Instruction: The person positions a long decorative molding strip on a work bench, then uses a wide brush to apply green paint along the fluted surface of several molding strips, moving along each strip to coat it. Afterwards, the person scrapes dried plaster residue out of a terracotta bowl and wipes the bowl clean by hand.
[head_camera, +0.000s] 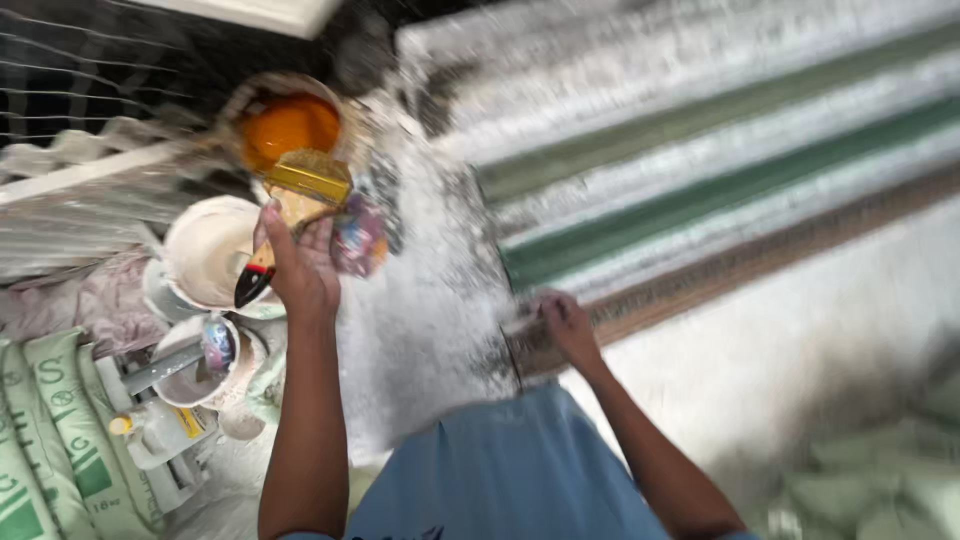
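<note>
The left hand (297, 265) is closed around a brush (290, 205), whose bristles sit at the rim of the orange paint pot (290, 125) just beyond the grip. A white tub (205, 250) lies beside it. The right hand (568, 325) presses fingers onto a moulding (700, 280); its hold is too blurred to tell.

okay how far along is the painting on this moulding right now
Done: green stripes already run along the moulding. In hand: the left hand holds a paintbrush over the pot of orange paint; the right hand rests on the brown patterned band. Left: white strips look unpainted; blur hides detail.
</note>
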